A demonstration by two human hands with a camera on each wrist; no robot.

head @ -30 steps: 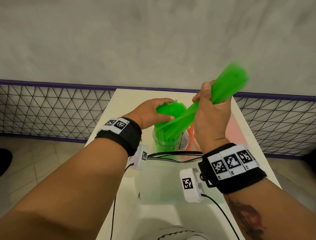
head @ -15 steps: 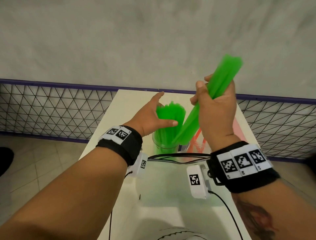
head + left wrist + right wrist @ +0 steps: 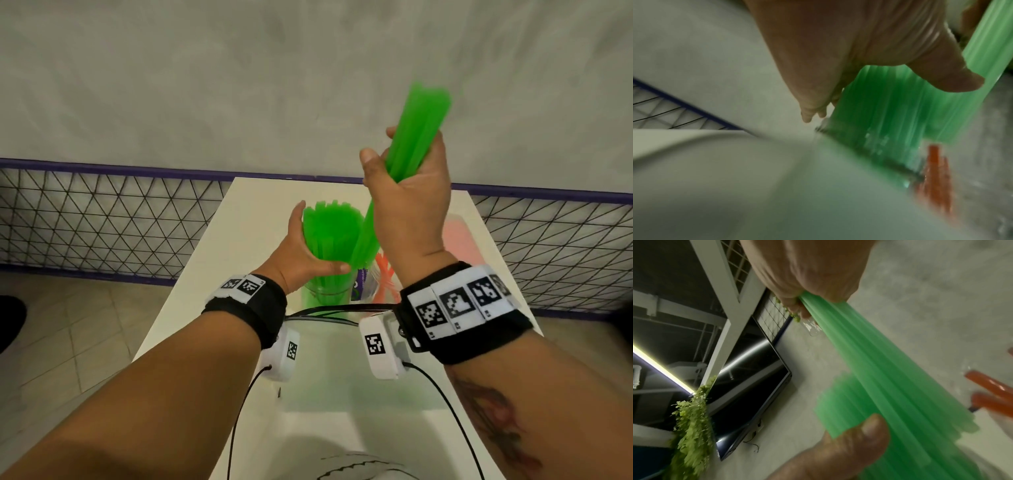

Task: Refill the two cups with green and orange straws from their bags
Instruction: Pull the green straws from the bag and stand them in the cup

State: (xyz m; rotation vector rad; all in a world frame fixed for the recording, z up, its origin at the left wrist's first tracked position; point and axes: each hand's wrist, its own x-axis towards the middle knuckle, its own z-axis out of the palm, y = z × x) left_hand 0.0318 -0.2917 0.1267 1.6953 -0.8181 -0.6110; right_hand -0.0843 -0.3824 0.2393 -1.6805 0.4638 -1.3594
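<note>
On the white table [image 3: 212,281] stands a clear cup [image 3: 325,296] packed with green straws [image 3: 329,226]. My left hand [image 3: 308,246] lies against their left side, fingers straight up and thumb across the front. My right hand [image 3: 399,154] grips a bundle of green straws [image 3: 424,113], steeply tilted above the cup, its lower ends down beside the straws in the cup. In the right wrist view this bundle [image 3: 879,378] runs out of the fist. A few orange straws [image 3: 385,270] stand in a second clear cup just right of the first, mostly hidden by my right wrist.
A pinkish bag of orange straws [image 3: 459,240] lies at the table's right edge. A see-through bag [image 3: 342,377] lies flat on the near part of the table. Black wire fencing [image 3: 102,222] and a grey wall stand behind the table.
My right hand has lifted the green bundle higher and more upright. My left hand has come off the top of the straws in the cup and opened along their left side.
</note>
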